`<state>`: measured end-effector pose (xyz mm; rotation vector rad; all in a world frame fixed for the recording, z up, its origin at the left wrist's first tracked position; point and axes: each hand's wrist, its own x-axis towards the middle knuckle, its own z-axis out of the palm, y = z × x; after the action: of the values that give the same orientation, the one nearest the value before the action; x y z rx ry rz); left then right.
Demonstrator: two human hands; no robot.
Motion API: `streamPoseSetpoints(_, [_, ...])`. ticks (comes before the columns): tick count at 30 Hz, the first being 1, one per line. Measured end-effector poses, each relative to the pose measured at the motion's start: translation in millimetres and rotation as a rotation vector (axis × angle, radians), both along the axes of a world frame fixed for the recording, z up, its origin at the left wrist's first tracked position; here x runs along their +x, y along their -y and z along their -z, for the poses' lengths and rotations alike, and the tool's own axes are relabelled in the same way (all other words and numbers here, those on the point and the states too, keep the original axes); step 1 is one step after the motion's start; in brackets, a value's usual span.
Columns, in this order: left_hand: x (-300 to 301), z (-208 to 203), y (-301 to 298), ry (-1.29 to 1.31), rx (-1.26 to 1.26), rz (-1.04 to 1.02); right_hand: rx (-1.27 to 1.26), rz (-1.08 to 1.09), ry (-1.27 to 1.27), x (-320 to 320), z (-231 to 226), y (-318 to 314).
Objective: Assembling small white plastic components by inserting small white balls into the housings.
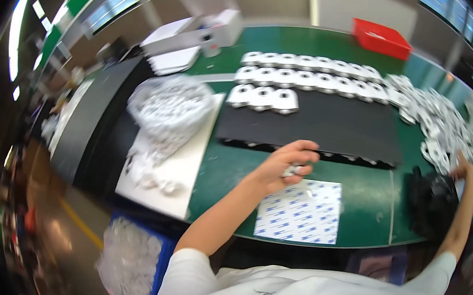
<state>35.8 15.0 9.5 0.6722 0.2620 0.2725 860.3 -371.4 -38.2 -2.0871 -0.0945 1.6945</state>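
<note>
My left hand [288, 164] is over the green table just before the front edge of a black board [325, 124]. Its fingers are curled round a small white piece [291, 170], mostly hidden by them. Below that hand lies a white sheet with a blue printed pattern [300, 215]. On the board's far side stand rows of white plastic parts [284, 77] with dark round openings. At far right my right hand [462, 170] is at the near edge of a heap of similar white parts [436, 117]. Its fingers are small and blurred, so what they hold is unclear.
A clear bag of small white pieces [173, 111] rests on a white board [185, 172] at left. Beside my right forearm is a black bag [432, 200]. A red tray [382, 39], white boxes [191, 32] and a small bottle [210, 46] stand at the back.
</note>
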Motion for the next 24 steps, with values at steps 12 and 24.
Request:
streamPoseSetpoints(12, [-14,-7,4,-0.027,-0.04,-0.119,0.656,-1.075,1.456,-178,-28,-206])
streamPoseSetpoints(24, [-14,0,-4,0.023,-0.026,-0.21,0.677,-0.456,1.701,-344,-112,-227])
